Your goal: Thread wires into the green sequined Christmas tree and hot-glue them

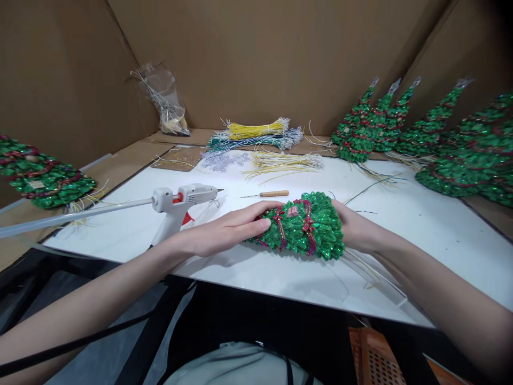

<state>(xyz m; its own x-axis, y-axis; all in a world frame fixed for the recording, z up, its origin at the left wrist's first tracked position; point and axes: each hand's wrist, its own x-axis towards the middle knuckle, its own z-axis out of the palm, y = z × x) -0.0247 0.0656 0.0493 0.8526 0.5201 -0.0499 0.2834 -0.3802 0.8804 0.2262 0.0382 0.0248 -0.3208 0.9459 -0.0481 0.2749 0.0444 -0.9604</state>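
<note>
A glittery green miniature Christmas tree (298,227) with red garlands lies on its side, held between my two hands near the table's front edge. My left hand (236,227) wraps around its narrower end, thumb on top. At the wide base, my right hand (355,227) grips from the far side, with its fingers mostly hidden behind the tree. Thin wires (371,270) trail from the base under my right wrist. Beyond the tree lies a wooden-handled hook tool (274,193). A white glue gun (172,206) with a long glue stick stands left of my left hand.
Bundles of yellow wires (258,128) and green and blue ones lie at the back. Several finished-looking trees (356,128) stand at the back right, and another tree (44,174) at the left. A plastic bag (164,99) leans against the cardboard wall (276,59).
</note>
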